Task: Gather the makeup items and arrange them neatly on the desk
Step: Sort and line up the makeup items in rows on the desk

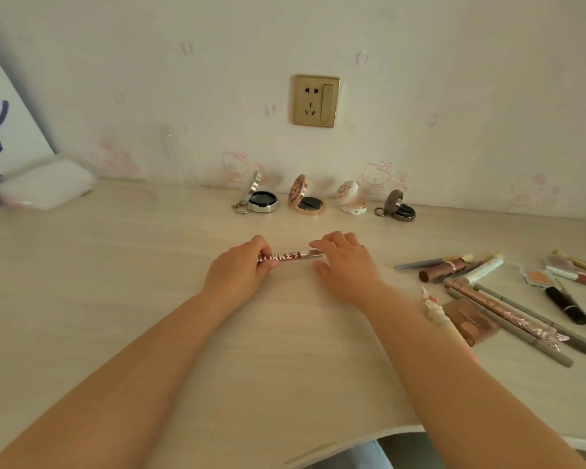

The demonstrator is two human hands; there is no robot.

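Readable text: pale letters "ORKEY" along the slim dark-red, clear-capped makeup tube [290, 258], first letter hidden under fingers | tube lies sideways between left hand [239, 267] and right hand [344, 262] | lettering elsewhere: too small or blurred to read

Pale wood-grain desk [115, 299], gold socket [315, 100], pink cat-print wallpaper [454, 96].

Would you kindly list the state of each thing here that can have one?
Left hand: grips the tube's left end.
Right hand: fingers on the tube's right end.
Lettered tube: lying across the desk.
Four compacts: lids open.
Pens and pencils: heaped, unsorted.
Wall switch: position unclear.
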